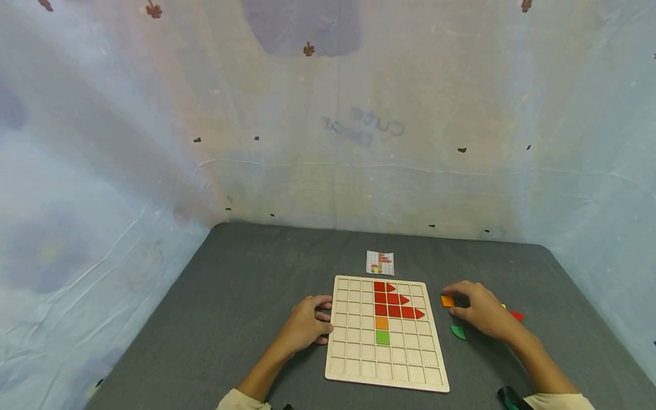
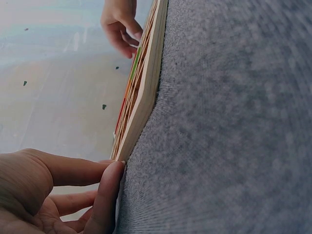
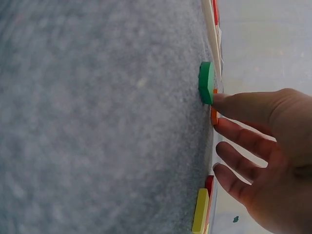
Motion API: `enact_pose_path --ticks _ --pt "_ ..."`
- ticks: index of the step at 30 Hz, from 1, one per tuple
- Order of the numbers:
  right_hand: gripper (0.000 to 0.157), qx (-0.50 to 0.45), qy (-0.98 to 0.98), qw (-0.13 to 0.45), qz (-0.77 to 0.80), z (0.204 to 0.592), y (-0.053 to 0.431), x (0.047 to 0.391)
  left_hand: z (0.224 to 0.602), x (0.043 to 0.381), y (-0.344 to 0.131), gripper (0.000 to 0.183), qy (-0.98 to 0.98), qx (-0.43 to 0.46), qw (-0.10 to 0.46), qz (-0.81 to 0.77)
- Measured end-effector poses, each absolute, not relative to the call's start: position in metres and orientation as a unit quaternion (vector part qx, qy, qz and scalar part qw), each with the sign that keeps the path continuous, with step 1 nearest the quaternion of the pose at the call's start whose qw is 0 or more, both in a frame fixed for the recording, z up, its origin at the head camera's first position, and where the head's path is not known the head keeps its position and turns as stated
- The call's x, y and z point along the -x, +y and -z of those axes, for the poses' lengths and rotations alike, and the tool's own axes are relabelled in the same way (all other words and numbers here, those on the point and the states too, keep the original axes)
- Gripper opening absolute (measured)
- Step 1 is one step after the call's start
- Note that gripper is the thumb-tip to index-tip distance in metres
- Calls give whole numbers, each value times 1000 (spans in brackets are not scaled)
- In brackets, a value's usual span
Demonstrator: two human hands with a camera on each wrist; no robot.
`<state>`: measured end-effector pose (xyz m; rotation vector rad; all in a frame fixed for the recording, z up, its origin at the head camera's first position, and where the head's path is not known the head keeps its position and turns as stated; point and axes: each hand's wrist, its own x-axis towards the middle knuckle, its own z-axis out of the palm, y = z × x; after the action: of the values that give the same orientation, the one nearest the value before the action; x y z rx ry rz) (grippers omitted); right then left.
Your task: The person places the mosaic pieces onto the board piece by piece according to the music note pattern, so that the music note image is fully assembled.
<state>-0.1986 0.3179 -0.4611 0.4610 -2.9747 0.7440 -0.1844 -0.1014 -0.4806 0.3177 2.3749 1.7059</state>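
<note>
A wooden grid board [image 1: 353, 337] lies on the dark cloth-covered table. My left hand [image 1: 304, 324] is at its left edge, and the left wrist view has thumb and forefinger pinching the board's rim [image 2: 141, 109]. Three rows of red tiles [image 1: 394, 311] ending in triangles fill its upper part, above an orange square [image 1: 381, 323] and a green square [image 1: 382, 337]. Right of the board, my right hand [image 1: 482, 310] pinches an orange square tile [image 1: 447, 301] between thumb and forefinger. Beside that thumb lies a green quarter-round tile [image 1: 458, 332], nearer in the right wrist view [image 3: 206, 83].
Behind the board lies a small printed card [image 1: 380, 263] with a coloured grid pattern. A red tile [image 1: 516, 315] and a yellow tile [image 3: 200, 210] lie beyond my right hand, partly hidden by it in the head view. A pale sheet [image 1: 359, 188] hangs around the table [image 1: 246, 285].
</note>
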Motion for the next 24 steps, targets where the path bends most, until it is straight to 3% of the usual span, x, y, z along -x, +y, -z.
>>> enact_pose_path --ticks 15,24 --pt "22 -137 -968 3 -209 458 318 199 480 184 -101 66 802 -110 102 -578" --pt "22 -136 -965 9 -225 458 312 193 480 183 -101 66 803 -110 98 -578"
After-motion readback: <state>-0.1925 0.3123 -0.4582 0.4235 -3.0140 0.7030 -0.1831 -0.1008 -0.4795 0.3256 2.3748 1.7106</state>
